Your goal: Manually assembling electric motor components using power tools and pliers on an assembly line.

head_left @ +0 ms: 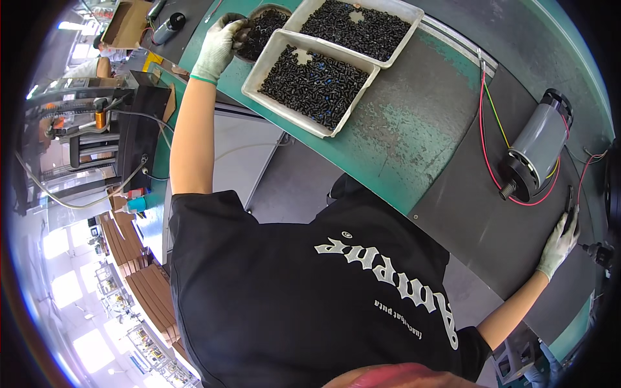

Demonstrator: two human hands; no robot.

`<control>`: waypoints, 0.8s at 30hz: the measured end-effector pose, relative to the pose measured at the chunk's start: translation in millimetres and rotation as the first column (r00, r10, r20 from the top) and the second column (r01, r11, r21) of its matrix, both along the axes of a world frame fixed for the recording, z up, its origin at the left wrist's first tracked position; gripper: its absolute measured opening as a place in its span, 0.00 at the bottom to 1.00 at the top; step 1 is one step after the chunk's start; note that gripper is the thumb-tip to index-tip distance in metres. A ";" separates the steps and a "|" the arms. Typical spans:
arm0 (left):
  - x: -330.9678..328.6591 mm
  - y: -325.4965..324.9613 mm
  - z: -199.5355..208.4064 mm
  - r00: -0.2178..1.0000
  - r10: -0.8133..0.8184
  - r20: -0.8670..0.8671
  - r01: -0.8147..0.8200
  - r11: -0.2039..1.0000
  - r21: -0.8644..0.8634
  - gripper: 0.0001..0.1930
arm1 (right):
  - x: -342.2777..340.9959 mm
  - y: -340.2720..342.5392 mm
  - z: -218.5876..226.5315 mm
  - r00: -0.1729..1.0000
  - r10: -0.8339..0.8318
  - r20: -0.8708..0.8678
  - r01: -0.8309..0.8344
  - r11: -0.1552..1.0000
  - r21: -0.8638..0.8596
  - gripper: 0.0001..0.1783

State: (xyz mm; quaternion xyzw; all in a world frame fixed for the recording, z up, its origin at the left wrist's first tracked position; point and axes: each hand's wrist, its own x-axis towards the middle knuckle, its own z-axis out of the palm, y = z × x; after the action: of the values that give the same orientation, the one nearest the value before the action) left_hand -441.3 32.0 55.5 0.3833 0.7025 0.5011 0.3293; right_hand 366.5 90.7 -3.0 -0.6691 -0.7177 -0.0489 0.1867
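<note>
My left hand [218,48], in a pale glove with a green cuff, reaches far out to a dark round bowl [279,11] of small black parts. Its fingers are bunched in the pile at the bowl's left edge. My right hand [559,244], also gloved, lies on the dark belt [479,220] with its fingertips on a slim black piece [570,208] at the end of a red wire. A grey and black cylindrical motor [537,150] with red, yellow and green wires lies on the belt just beyond that hand.
Two white rectangular trays [263,63] [414,21] full of small black parts stand on the worn green bench [401,129] beside the bowl. To the left are a machine with a copper coil [100,118], a blue-tipped bottle [134,205] and stacked brown cardboard [145,284].
</note>
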 end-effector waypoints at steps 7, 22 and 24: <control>21.2 2.8 -5.3 0.965 0.238 -0.107 -0.228 0.969 0.098 0.06 | 1.6 2.5 -1.1 1.000 0.004 0.000 -0.004 1.000 0.018 0.28; 381.6 -9.7 51.7 0.500 -0.480 0.720 0.299 0.877 0.376 0.11 | -126.8 -53.0 92.8 0.332 0.021 -0.943 -0.183 0.982 -0.043 0.24; 426.9 5.3 44.7 0.462 -0.655 0.598 0.324 0.752 0.574 0.09 | -172.2 -53.0 136.2 0.794 0.445 -0.414 -0.384 0.895 0.226 0.27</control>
State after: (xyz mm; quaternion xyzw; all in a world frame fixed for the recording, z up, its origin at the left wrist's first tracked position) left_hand -14.4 37.3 100.2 0.3751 0.2346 0.6203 0.6477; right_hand 194.3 37.8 133.2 -0.4739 -0.7779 0.1047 0.3992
